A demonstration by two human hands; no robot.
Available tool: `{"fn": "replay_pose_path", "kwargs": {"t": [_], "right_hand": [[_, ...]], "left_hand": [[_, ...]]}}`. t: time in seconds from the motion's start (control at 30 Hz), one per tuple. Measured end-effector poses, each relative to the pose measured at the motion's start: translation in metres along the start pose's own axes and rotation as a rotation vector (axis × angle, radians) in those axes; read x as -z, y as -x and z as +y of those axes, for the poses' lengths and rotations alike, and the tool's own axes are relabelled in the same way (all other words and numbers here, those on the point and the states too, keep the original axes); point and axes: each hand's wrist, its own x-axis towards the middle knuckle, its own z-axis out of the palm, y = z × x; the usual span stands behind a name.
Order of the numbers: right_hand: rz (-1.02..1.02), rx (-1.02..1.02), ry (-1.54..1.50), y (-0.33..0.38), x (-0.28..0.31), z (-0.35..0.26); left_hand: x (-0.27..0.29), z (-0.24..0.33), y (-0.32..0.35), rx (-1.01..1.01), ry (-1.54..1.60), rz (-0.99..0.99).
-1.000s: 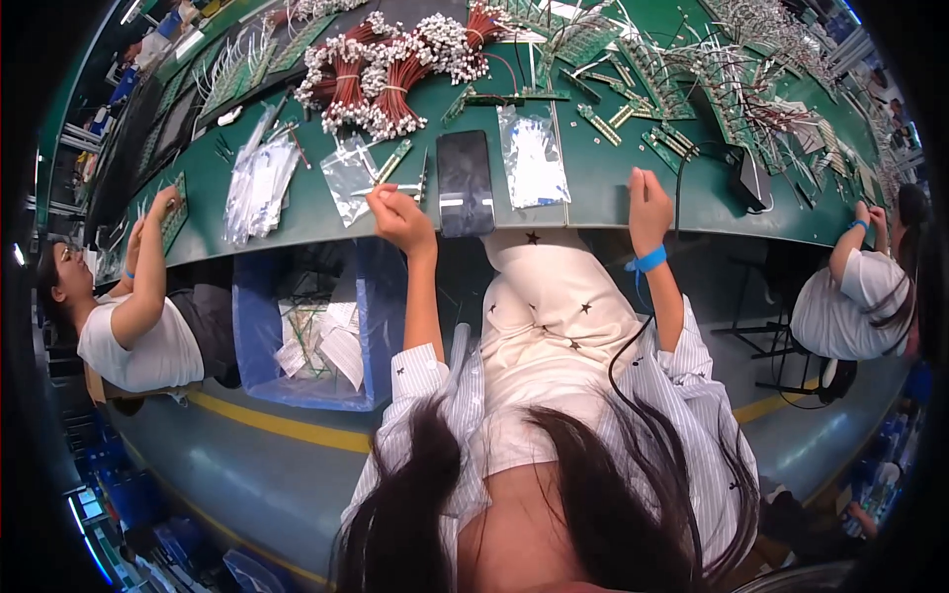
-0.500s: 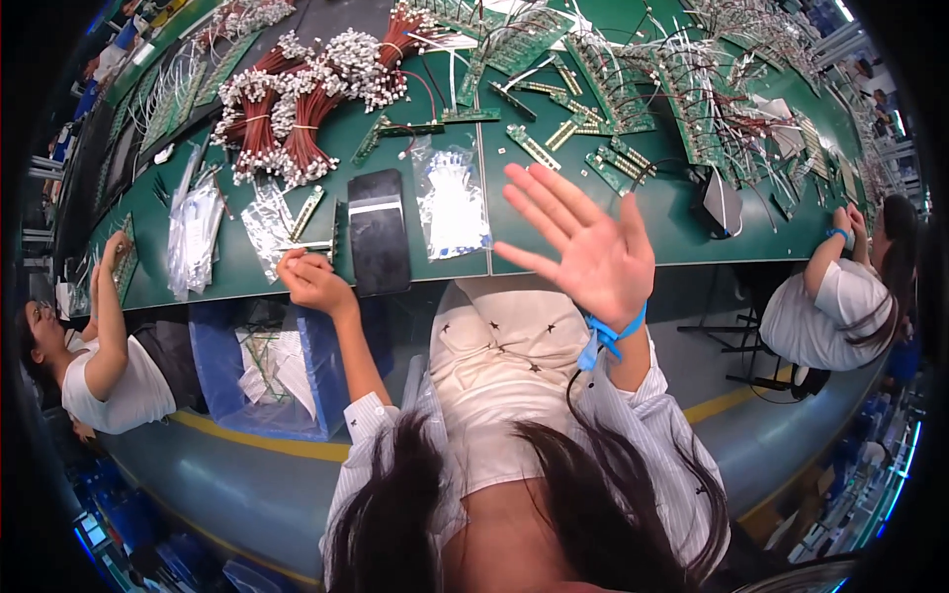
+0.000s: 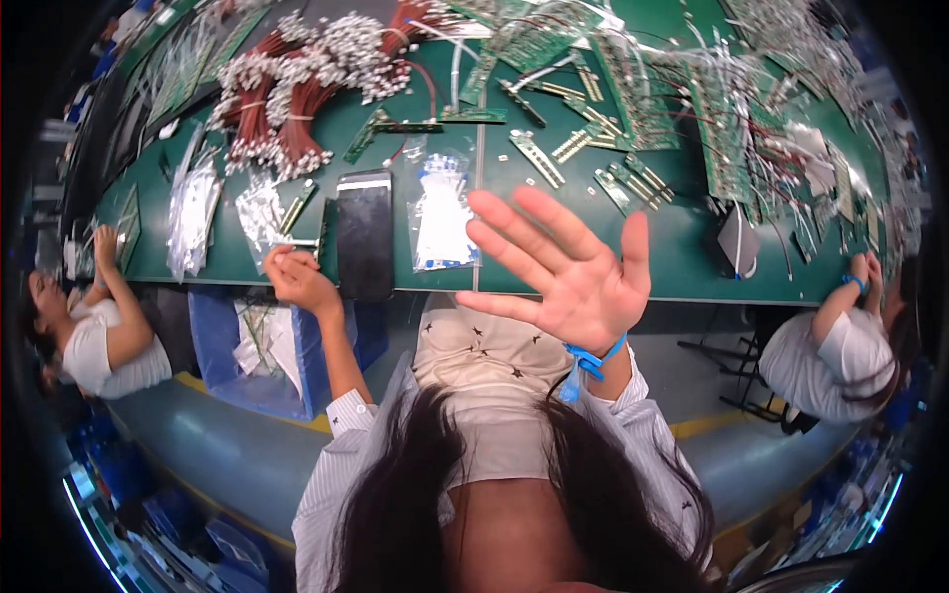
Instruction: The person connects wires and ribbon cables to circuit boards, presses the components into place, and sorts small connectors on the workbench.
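My right hand [image 3: 573, 272] is held up over the bench's front edge, palm showing and fingers spread, with nothing in it. A blue strap [image 3: 595, 358] circles that wrist. My left hand [image 3: 301, 280] is at the bench edge with its fingers curled together. Just beyond those fingers is a narrow green circuit board [image 3: 324, 229] with a white lead [image 3: 295, 242] across it; what the fingertips grip is hidden. Beside it lies a black rectangular object [image 3: 365, 232] with a pale stripe. Between my hands rests a clear bag of white parts [image 3: 444, 212].
Bundles of red wires [image 3: 255, 124] with white connectors lie at the back left. Loose circuit strips [image 3: 535, 158] and wired boards [image 3: 727, 148] spread to the right. A blue bin [image 3: 213, 346] stands below the bench. Co-workers sit at left [image 3: 117, 341] and right [image 3: 825, 366].
The view has shifted a little. My right hand has turned slightly, its fingers leaning further left. My left hand stays curled by the narrow board.
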Motion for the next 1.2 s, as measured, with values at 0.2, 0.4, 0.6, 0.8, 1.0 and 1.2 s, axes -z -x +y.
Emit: {"fn": "replay_pose_path", "kwargs": {"t": [0.2,0.4,0.6,0.8,1.0,1.2], "right_hand": [[-0.035,0.009,-0.178,-0.027,0.000,0.017],[0.190,0.003,0.070,-0.043,-0.002,0.027],[0.320,-0.053,0.108,-0.045,0.000,0.021],[0.547,-0.030,0.249,-0.033,0.007,0.011],[0.643,0.159,0.194,0.005,0.039,-0.022],[0.575,0.266,0.427,0.038,0.051,-0.024]], "left_hand": [[-0.012,0.001,0.000,-0.004,-0.062,-0.020],[-0.008,0.003,0.001,-0.027,-0.108,-0.016],[-0.004,0.001,0.001,-0.003,-0.099,-0.006],[0.000,0.006,0.001,0.205,0.044,-0.015],[0.017,0.034,0.009,-0.033,-0.487,-0.176],[0.014,0.032,0.010,-0.184,-0.649,-0.267]]}}
